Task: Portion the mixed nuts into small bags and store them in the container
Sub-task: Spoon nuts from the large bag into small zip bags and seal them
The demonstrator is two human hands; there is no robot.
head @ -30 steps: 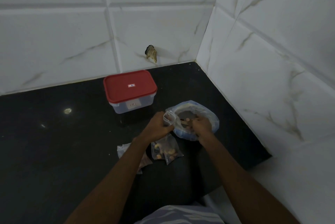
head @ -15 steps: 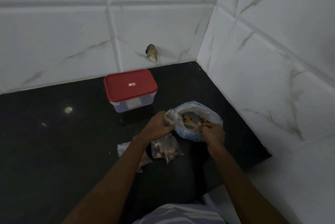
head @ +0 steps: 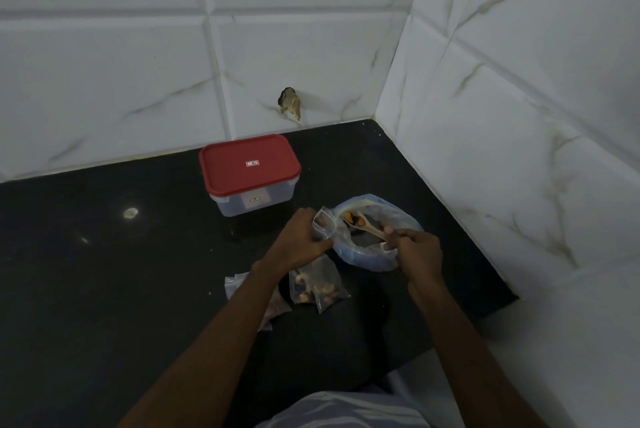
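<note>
A big bluish plastic bag (head: 367, 256) of mixed nuts lies open on the black counter (head: 104, 271). My right hand (head: 417, 249) grips a small pale spoon (head: 367, 225) whose bowl carries nuts above the big bag. My left hand (head: 301, 240) holds a small clear bag (head: 323, 223) upright at the big bag's left edge, mouth open. In front of my left hand lies a filled small bag (head: 317, 287); another small bag (head: 242, 287) is partly hidden under my left forearm. The clear container with its red lid (head: 247, 162) on stands behind.
White marble tiles wall the counter at the back and right, meeting in a corner. A chipped hole (head: 290, 108) shows in the back tile. The counter's front edge (head: 460, 327) drops off close to my right forearm.
My right hand has pulled back from inside the big bag and lifted the spoon loaded with nuts. My left hand keeps the small bag in the same place.
</note>
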